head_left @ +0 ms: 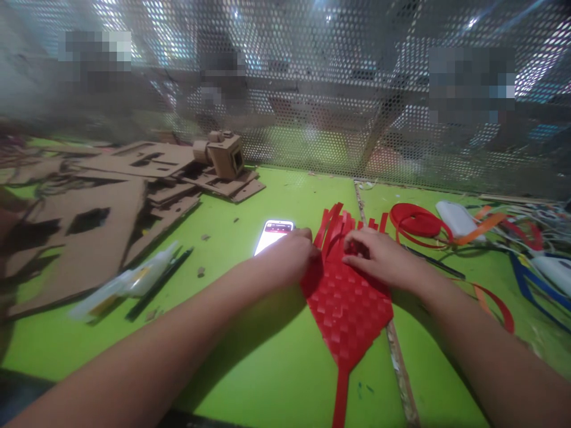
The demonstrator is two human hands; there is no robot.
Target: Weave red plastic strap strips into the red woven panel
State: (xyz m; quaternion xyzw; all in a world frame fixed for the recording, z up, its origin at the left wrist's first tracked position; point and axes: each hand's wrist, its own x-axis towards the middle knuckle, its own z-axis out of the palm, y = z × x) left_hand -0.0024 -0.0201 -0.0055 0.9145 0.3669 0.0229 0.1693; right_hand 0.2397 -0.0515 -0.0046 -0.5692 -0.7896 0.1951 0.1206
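A woven red piece [345,303] of flat, shiny strips lies on the green tabletop, its checkered body narrowing towards me into a single red strip [341,395]. Loose strip ends [338,229] fan out at its far side. My left hand [301,252] is closed at the piece's upper left edge, its fingertips partly hidden. Over the upper right part, my right hand [372,252] curls thumb and fingers around a red strip; the exact pinch is hard to make out. Beside my left hand lies a phone [270,238] with a lit screen.
Cut cardboard sheets [93,232] and a small cardboard box model [225,156] fill the left. Nearer are glue-like bottles [149,273] and a dark pen [158,285]. At right lie a red strap roll [416,220], a white device [457,220] and cables. A perforated metal screen [307,89] stands behind.
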